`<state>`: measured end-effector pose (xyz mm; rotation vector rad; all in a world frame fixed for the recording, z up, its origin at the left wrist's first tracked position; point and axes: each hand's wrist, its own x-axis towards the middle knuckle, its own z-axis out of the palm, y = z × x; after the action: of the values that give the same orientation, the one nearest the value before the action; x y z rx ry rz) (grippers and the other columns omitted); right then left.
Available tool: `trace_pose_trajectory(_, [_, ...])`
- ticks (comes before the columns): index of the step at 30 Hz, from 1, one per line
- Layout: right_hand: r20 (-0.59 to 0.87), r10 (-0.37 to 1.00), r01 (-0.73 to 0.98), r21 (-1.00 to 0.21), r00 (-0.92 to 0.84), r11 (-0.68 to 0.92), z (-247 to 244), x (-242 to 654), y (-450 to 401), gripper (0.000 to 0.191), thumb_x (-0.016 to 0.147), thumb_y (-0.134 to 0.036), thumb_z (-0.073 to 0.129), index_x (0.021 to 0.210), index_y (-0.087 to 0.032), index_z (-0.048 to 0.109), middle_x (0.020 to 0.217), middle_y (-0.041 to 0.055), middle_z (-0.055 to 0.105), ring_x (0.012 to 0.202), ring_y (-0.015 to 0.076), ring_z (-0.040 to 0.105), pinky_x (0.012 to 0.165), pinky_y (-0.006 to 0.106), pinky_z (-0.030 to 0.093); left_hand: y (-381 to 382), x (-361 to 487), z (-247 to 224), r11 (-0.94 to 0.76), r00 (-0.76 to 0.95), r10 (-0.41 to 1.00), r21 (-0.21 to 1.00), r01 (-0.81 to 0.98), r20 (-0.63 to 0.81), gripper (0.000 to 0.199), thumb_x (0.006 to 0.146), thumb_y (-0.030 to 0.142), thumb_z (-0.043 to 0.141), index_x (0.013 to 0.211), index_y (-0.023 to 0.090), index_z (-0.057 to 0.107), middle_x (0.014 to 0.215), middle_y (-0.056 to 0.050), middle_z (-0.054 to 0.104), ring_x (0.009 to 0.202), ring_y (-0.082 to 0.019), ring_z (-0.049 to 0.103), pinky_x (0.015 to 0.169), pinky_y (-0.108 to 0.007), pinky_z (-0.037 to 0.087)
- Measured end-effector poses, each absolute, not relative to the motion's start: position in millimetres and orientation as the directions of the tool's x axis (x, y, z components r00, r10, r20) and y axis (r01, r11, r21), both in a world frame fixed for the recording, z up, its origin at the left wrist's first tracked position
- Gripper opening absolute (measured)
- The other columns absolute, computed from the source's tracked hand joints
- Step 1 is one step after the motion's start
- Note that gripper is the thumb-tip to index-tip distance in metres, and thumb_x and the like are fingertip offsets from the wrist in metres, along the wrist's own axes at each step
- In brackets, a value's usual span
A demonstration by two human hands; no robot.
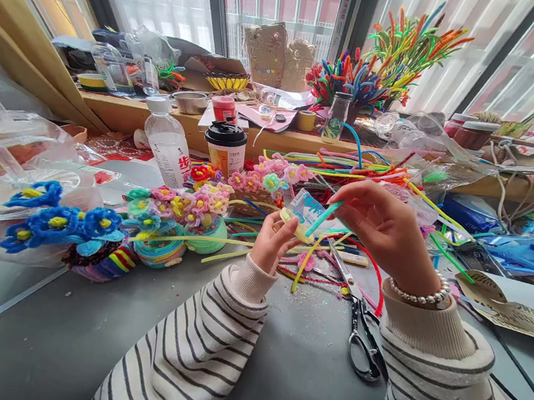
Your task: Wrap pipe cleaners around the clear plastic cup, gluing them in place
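My left hand (274, 241) is closed, with a pale yellow looped piece (304, 233), which looks like bent pipe cleaner, between thumb and fingers. Above and to its right, my right hand (377, 225) pinches the upper end of a short turquoise pipe cleaner (323, 218). The lower end of that stem meets the yellow piece; whether they are joined I cannot tell. Behind the hands is a blue and white printed packet (303, 206). Black-handled scissors (361, 336) lie below my right hand, blades pointing away, near a pink pipe-cleaner flower (307, 261).
Blue pipe-cleaner flowers (56, 221) and small yarn-wrapped baskets (158, 251) stand at left. Behind them are a water bottle (168, 143) and a lidded paper cup (225, 148). Loose pipe cleaners (365, 167) spread across the back. Brown paper (513, 304) and a black cable (521, 371) lie right.
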<state>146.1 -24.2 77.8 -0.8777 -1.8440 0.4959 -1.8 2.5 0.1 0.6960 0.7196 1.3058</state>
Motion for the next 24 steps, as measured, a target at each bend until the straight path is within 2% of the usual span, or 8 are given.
trace_pose_trajectory(3, [0.588, 0.784, 0.333, -0.711, -0.202, 0.619, 76, 144, -23, 0.005, 0.080, -0.021, 0.053, 0.084, -0.020, 0.055, 0.077, -0.0005, 0.058, 0.061, 0.0087, 0.058, 0.058, 0.024, 0.048, 3, -3, 1, 0.161, 0.127, 0.987, 0.744, -0.649, -0.102, 0.048, 0.052, 0.029, 0.075, 0.091, 0.016, 0.049, 0.085, -0.002, 0.060, 0.075, -0.014, 0.061, 0.075, -0.031, 0.046])
trace_pose_trajectory(7, [0.593, 0.797, 0.395, -0.709, -0.112, 0.584, 71, 148, -18, 0.005, 0.076, -0.022, 0.058, 0.079, -0.018, 0.057, 0.071, 0.0000, 0.059, 0.062, 0.0096, 0.057, 0.057, 0.024, 0.047, 3, -3, 0, 0.163, 0.148, 0.986, 0.680, -0.715, -0.080, 0.024, 0.060, 0.018, 0.068, 0.079, 0.014, 0.053, 0.082, -0.003, 0.062, 0.083, -0.014, 0.061, 0.085, -0.030, 0.042])
trace_pose_trajectory(10, [0.572, 0.818, 0.382, -0.744, -0.058, 0.548, 68, 151, -14, 0.006, 0.075, -0.023, 0.059, 0.076, -0.018, 0.057, 0.067, -0.0007, 0.059, 0.057, 0.0082, 0.053, 0.054, 0.023, 0.044, 3, -5, 2, 0.214, 0.212, 0.974, 0.626, -0.750, -0.079, 0.019, 0.063, 0.016, 0.065, 0.079, 0.013, 0.055, 0.083, -0.005, 0.063, 0.088, -0.017, 0.061, 0.090, -0.032, 0.040])
trace_pose_trajectory(12, [0.549, 0.835, 0.326, -0.783, -0.038, 0.530, 68, 151, -12, 0.008, 0.075, -0.025, 0.059, 0.077, -0.018, 0.055, 0.065, -0.0016, 0.058, 0.053, 0.0071, 0.050, 0.050, 0.022, 0.041, 2, -6, 4, 0.274, 0.276, 0.957, 0.582, -0.766, -0.088, 0.022, 0.065, 0.020, 0.063, 0.084, 0.012, 0.055, 0.088, -0.008, 0.064, 0.090, -0.019, 0.061, 0.090, -0.034, 0.040])
trace_pose_trajectory(15, [0.521, 0.853, 0.214, -0.832, -0.020, 0.512, 68, 152, -10, 0.010, 0.078, -0.029, 0.056, 0.076, -0.019, 0.054, 0.060, -0.0030, 0.055, 0.051, 0.0067, 0.047, 0.047, 0.021, 0.037, 2, -10, 6, 0.384, 0.411, 0.909, 0.524, -0.760, -0.071, 0.038, 0.067, 0.032, 0.062, 0.096, 0.009, 0.054, 0.094, -0.014, 0.064, 0.092, -0.024, 0.061, 0.086, -0.036, 0.043])
trace_pose_trajectory(18, [0.520, 0.854, 0.138, -0.845, -0.003, 0.516, 68, 155, -9, 0.023, 0.081, -0.035, 0.051, 0.065, -0.019, 0.051, 0.051, -0.0048, 0.046, 0.046, 0.0060, 0.039, 0.044, 0.022, 0.030, 1, -15, 5, 0.498, 0.546, 0.837, 0.463, -0.733, -0.036, 0.056, 0.067, 0.045, 0.058, 0.104, 0.005, 0.050, 0.094, -0.018, 0.064, 0.086, -0.025, 0.063, 0.081, -0.036, 0.045])
trace_pose_trajectory(21, [0.500, 0.866, 0.092, -0.862, -0.021, 0.499, 65, 159, -8, 0.033, 0.082, -0.041, 0.048, 0.059, -0.018, 0.049, 0.046, -0.0055, 0.038, 0.043, 0.0059, 0.032, 0.043, 0.023, 0.024, 0, -18, 4, 0.562, 0.610, 0.792, 0.408, -0.719, -0.017, 0.066, 0.068, 0.054, 0.051, 0.106, 0.000, 0.048, 0.086, -0.020, 0.065, 0.074, -0.024, 0.064, 0.074, -0.035, 0.047])
trace_pose_trajectory(24, [0.444, 0.894, 0.000, -0.896, -0.054, 0.445, 66, 159, -11, 0.036, 0.081, -0.045, 0.048, 0.058, -0.018, 0.051, 0.045, -0.0049, 0.037, 0.043, 0.0063, 0.032, 0.043, 0.023, 0.024, -2, -20, 5, 0.596, 0.621, 0.782, 0.355, -0.720, -0.052, 0.070, 0.070, 0.056, 0.044, 0.109, -0.002, 0.046, 0.074, -0.018, 0.065, 0.063, -0.021, 0.062, 0.067, -0.033, 0.048])
